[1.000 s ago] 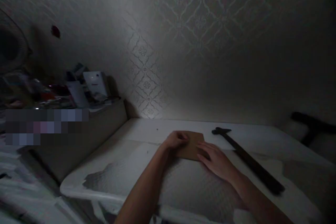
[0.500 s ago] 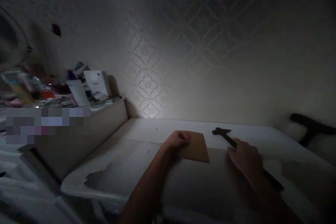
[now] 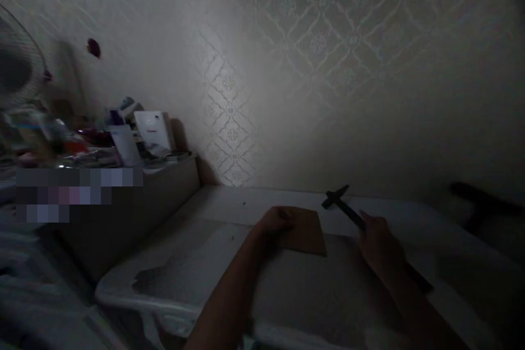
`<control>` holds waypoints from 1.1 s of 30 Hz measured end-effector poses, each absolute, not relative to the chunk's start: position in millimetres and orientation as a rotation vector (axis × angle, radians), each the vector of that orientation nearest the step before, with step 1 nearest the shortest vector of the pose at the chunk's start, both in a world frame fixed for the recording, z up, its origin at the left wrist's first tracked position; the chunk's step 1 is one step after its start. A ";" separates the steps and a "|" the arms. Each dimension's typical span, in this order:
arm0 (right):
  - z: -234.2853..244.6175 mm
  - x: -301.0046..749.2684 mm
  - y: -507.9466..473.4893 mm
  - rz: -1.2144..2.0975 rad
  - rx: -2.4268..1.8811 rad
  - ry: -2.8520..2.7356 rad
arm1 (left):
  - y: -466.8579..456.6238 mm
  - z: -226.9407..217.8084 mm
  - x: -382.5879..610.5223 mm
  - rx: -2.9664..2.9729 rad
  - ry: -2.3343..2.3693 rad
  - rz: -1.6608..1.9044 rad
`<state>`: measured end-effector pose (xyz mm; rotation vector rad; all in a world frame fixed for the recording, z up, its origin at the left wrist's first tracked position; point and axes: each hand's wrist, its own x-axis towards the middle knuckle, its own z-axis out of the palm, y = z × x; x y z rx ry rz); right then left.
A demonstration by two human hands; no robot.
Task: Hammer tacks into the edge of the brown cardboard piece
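The room is dim. A brown cardboard piece (image 3: pixel 305 232) lies flat on a white table (image 3: pixel 213 213). My left hand (image 3: pixel 276 221) rests on its left edge, fingers curled and pressing it down. My right hand (image 3: pixel 379 240) is closed around the dark handle of a hammer (image 3: pixel 342 205), just right of the cardboard. The hammer's head is raised off the table and points up and to the left. The lower end of the handle runs behind my wrist.
A patterned wall stands close behind the table. A low cabinet (image 3: pixel 164 186) at the left carries boxes and bottles (image 3: pixel 139 131). A fan (image 3: pixel 16 71) shows at the far left edge. A dark object (image 3: pixel 479 197) lies at the far right.
My right hand left the cardboard, moved right to the hammer, gripped its handle and lifted the head off the table. My left hand stayed on the cardboard.
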<state>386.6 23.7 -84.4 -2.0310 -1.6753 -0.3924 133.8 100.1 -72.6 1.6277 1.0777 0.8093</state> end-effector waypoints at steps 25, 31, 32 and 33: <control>-93.0 370.2 26.1 -0.470 -1.361 -2.110 | 104.4 -74.5 128.1 1.909 1.095 0.764; -93.7 370.3 28.0 -0.472 -1.346 -2.136 | 105.2 -76.5 127.5 1.913 1.163 0.770; -93.4 369.9 27.7 -0.473 -1.350 -2.128 | 105.2 -76.7 127.4 1.913 1.166 0.769; -93.0 369.4 27.2 -0.471 -1.352 -2.122 | 105.1 -76.8 127.3 1.914 1.167 0.766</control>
